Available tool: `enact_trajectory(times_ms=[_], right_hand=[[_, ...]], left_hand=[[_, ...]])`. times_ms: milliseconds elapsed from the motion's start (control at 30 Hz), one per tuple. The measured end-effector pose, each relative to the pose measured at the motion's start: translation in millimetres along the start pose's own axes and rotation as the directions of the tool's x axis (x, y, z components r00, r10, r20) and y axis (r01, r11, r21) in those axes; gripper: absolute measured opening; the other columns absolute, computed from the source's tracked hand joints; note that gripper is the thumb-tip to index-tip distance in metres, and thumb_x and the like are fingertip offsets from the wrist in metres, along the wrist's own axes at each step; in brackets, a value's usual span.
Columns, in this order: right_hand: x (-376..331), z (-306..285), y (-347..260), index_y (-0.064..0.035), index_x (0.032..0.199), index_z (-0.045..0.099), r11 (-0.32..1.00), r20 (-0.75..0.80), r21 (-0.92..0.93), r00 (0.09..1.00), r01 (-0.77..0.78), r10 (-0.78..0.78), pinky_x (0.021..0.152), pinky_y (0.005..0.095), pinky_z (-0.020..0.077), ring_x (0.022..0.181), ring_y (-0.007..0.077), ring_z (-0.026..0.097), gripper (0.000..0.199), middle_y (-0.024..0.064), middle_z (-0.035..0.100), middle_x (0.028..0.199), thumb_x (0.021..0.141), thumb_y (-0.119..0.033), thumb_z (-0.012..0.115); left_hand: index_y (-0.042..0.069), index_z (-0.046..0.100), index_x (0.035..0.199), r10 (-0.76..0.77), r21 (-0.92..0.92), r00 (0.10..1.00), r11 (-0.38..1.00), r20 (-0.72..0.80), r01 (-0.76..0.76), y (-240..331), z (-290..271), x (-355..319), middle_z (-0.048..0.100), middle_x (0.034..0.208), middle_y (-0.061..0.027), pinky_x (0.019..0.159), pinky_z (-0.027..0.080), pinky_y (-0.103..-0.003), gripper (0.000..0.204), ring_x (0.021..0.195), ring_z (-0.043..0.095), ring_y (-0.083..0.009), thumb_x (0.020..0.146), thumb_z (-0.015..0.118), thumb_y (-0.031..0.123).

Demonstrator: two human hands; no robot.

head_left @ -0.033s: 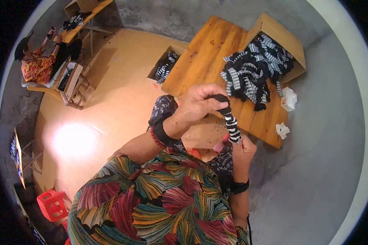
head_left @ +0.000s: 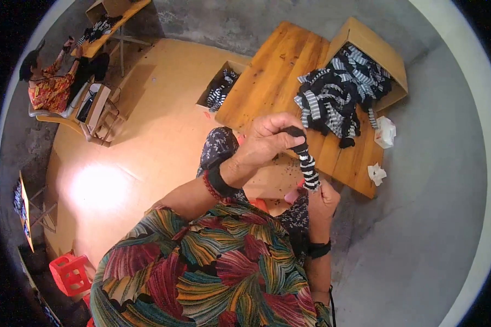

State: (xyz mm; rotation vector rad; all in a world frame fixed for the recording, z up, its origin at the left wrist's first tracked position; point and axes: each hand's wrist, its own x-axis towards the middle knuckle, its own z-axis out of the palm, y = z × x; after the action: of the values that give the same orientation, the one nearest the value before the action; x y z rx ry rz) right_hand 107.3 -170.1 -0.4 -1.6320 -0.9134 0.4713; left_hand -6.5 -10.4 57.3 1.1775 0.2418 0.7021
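Observation:
Between my two hands a black-and-white striped sock (head_left: 309, 170) is stretched, hanging at a slant above my lap. My left hand (head_left: 264, 139) pinches its plain black upper end between thumb and fingers. At the lower, striped end my right hand (head_left: 323, 199) is closed, thumb toward the sock's edge. What lies inside that fist is partly hidden. Beyond my hands, on the wooden table (head_left: 264, 71), a heap of striped and black socks (head_left: 330, 103) spills out of a cardboard box (head_left: 396, 68) tipped on its side.
White crumpled tissue (head_left: 376, 174) and a white packet (head_left: 385, 132) lie along the table's right side. Another box (head_left: 206, 98) with socks stands on the floor left of the table. A co-worker (head_left: 52, 90) sits far left at another table. A red stool (head_left: 71, 274) stands lower left.
My right hand has shifted very slightly left with the sock's lower end. My left hand keeps its pinch. The co-worker's raised hand has moved a little.

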Motion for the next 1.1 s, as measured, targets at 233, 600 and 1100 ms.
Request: enact_trajectory(times_ms=[233,600,1100], right_hand=[[-4,12,-4,-0.0028,0.064,0.049,0.868,0.162,0.311,0.921,-0.388,0.354,0.044,0.0206,0.0287,0.048,0.0044,0.038,0.017,-0.0042,0.041,0.052,0.079,-0.01,0.048],[7,23,-23,-0.0067,0.06,0.046,0.676,0.439,0.468,0.813,-0.57,0.382,0.04,0.0204,0.0225,0.041,0.0059,0.031,0.023,-0.0034,0.036,0.048,0.08,-0.017,0.046],[-1,18,-20,-0.0037,0.07,0.056,0.842,0.251,0.303,0.89,-0.446,0.381,0.046,0.0172,0.0268,0.051,0.0013,0.035,0.013,-0.0081,0.042,0.058,0.08,-0.01,0.05]], left_hand=[[0.005,0.057,0.085,-0.14,-0.429,0.989,0.897,-0.053,0.104,-17,19,-5,0.048,0.063,0.0034,0.042,0.027,-0.016,0.012,0.049,0.035,-0.0025,0.079,0.059,0.015],[0.006,0.058,0.094,-0.114,-0.163,0.993,0.981,-0.029,0.108,-4,11,-6,0.048,0.066,0.0065,0.045,0.028,-0.015,0.021,0.053,0.038,-0.0009,0.08,0.058,0.021],[0.005,0.058,0.088,-0.008,-0.302,0.973,0.951,-0.229,-0.063,-11,15,-7,0.053,0.065,0.0034,0.039,0.03,-0.016,0.019,0.046,0.04,-0.0016,0.08,0.058,0.022]])
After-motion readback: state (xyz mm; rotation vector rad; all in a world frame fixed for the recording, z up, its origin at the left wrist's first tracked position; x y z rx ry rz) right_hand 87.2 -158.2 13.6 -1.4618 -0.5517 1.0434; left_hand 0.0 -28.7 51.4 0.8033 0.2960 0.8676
